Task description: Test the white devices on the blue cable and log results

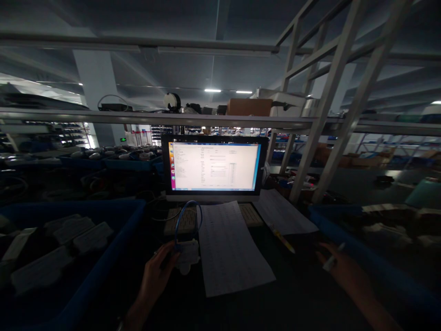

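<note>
My left hand is closed at the left edge of a small white device with a rounded lower tab. A blue cable loops up from beside those fingers and over towards the keyboard; its plug is hidden by the hand. Right of the device lies a printed paper sheet, partly over the keyboard. My right hand, slightly blurred, grips a slim whitish pen off to the right. Between sheet and right hand rests a yellow pen.
A lit monitor stands behind the keyboard. A blue bin with white devices is at left, another blue bin at right. A second sheet lies beside metal posts. A shelf crosses above, carrying a cardboard box.
</note>
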The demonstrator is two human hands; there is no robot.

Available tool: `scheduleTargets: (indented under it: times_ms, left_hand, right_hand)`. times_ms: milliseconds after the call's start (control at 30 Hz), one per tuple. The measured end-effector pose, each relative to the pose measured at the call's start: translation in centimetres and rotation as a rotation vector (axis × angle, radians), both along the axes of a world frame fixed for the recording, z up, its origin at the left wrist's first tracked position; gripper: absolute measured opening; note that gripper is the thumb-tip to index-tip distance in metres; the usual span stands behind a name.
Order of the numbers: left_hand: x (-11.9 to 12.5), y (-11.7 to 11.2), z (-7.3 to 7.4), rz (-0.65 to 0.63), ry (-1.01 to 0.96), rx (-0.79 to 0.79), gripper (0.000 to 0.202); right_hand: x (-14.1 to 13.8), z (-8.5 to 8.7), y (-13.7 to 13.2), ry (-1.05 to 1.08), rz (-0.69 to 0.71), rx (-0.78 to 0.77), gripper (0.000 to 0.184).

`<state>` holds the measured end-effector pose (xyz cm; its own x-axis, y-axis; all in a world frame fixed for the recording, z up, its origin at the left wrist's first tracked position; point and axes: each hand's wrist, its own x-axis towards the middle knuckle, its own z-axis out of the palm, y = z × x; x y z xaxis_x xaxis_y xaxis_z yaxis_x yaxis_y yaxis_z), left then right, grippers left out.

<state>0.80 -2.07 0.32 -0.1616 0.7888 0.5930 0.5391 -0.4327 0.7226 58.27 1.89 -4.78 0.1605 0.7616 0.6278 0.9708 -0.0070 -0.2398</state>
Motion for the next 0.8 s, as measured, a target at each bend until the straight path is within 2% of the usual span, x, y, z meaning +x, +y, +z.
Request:
scheduleTargets:
  times_ms: [333, 467, 633, 800]
  left_hand:
    - [-0.1, 0.1, -0.1, -0.015, 0.025, 0.05, 0.03]
    - [-0.1, 0.2, -0.2, 0.002, 0.047, 0.057, 0.031]
    - [-0.1, 0.4, -0.3, -0.01, 0.075, 0.143, 0.029]
    - [-0.1, 0.5, -0.5, -0.015, 0.084, 0.187, 0.028]
  right_hand:
    - [-0.1, 0.0, -0.1, 0.003, -0.029, -0.021, 0.048]
    - [-1.0, 1.1, -0.7, -0.073, -0.028, 0.033, 0.049]
    - [-2.4, 2.8, -1.5, -0.217, -0.022, 0.138, 0.05]
    - [-2.7, 3.1, -1.5, -0.264, -0.017, 0.165, 0.053]
